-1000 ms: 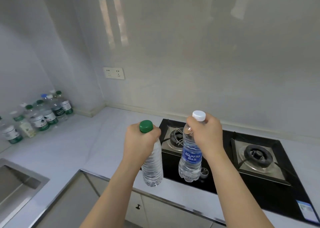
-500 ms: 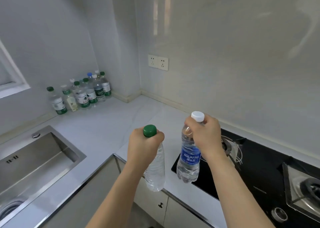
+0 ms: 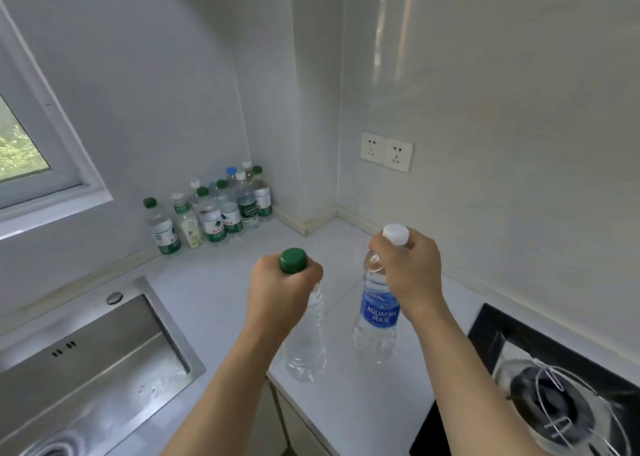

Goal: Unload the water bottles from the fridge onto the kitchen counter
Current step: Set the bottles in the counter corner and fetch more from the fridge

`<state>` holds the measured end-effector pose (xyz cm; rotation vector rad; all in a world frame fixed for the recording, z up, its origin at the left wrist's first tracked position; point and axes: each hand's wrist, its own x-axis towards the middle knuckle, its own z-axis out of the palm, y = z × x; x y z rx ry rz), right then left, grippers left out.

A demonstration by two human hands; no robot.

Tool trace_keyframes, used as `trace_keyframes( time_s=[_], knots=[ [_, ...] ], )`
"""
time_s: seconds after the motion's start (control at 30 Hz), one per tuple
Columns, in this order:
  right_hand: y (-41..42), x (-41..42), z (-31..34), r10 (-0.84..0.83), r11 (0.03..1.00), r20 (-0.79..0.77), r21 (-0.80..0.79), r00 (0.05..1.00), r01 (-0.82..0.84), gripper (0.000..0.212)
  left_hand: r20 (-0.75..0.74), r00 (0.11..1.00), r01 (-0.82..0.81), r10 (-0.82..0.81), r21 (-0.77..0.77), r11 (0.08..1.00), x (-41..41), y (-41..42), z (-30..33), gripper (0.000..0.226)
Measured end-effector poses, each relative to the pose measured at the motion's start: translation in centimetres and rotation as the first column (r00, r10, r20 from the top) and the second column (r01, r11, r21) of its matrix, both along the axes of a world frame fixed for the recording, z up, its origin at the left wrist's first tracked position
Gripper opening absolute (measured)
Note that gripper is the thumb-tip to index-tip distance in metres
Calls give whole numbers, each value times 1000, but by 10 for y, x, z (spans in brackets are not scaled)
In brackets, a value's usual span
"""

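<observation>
My left hand (image 3: 282, 291) grips the neck of a clear green-capped water bottle (image 3: 306, 348), held upright over the front of the white kitchen counter (image 3: 221, 282). My right hand (image 3: 410, 272) holds a white-capped, blue-labelled Aquafina bottle (image 3: 377, 320) by its neck, also upright, just to the right. Whether either bottle's base touches the counter cannot be told. Several water bottles (image 3: 214, 210) stand grouped in the far corner against the wall. The fridge is out of view.
A steel sink (image 3: 86, 362) is set into the counter at the left. A black gas stove (image 3: 554, 386) with a burner lies at the right. A double wall socket (image 3: 386, 151) is above the corner; a window (image 3: 20, 144) is at far left.
My view has swung left from the stove toward the corner and sink. Both hands, each still holding its bottle, are now over the white counter rather than the stove edge.
</observation>
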<state>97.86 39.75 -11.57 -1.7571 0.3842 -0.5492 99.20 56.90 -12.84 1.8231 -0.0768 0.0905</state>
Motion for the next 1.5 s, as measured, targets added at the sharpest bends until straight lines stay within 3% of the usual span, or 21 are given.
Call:
trace_keyframes(
  time_s=[0.2, 0.43, 0.67, 0.8, 0.93, 1.07, 1.23, 1.33, 1.43, 1.5],
  knots=[
    [39, 77, -19, 80, 997, -77, 25, 994, -78, 29, -74, 992, -105, 107, 26, 994, 75, 43, -10, 39],
    [102, 173, -42, 111, 994, -140, -1, 984, -113, 18, -118, 980, -157, 161, 40, 987, 163, 104, -26, 34],
    [182, 272, -61, 252, 968, -172, 53, 952, -246, 23, -158, 951, -257, 264, 63, 964, 248, 186, -47, 32],
    [222, 319, -73, 346, 938, -181, 80, 921, -337, 8, -188, 917, -344, 353, 76, 936, 282, 228, -62, 34],
    [260, 359, -84, 410, 911, -208, 136, 888, -388, 9, -206, 897, -348, 392, 218, 912, 310, 261, -78, 31],
    [295, 392, -99, 451, 891, -222, 170, 864, -421, 10, -149, 890, -367, 431, 325, 871, 335, 284, -92, 14],
    [328, 425, -124, 522, 852, -239, 106, 819, -513, 23, -168, 883, -368, 438, 328, 870, 361, 311, -112, 24],
    [342, 437, -138, 493, 866, -233, 34, 838, -499, 22, -194, 891, -355, 410, 264, 897, 368, 319, -126, 16],
    [358, 447, -152, 480, 864, -246, -32, 842, -503, 37, -200, 888, -369, 413, 222, 902, 371, 319, -144, 11],
    [363, 451, -156, 514, 842, -253, -33, 820, -538, 31, -205, 888, -366, 412, 227, 902, 372, 315, -151, 12]
  ],
)
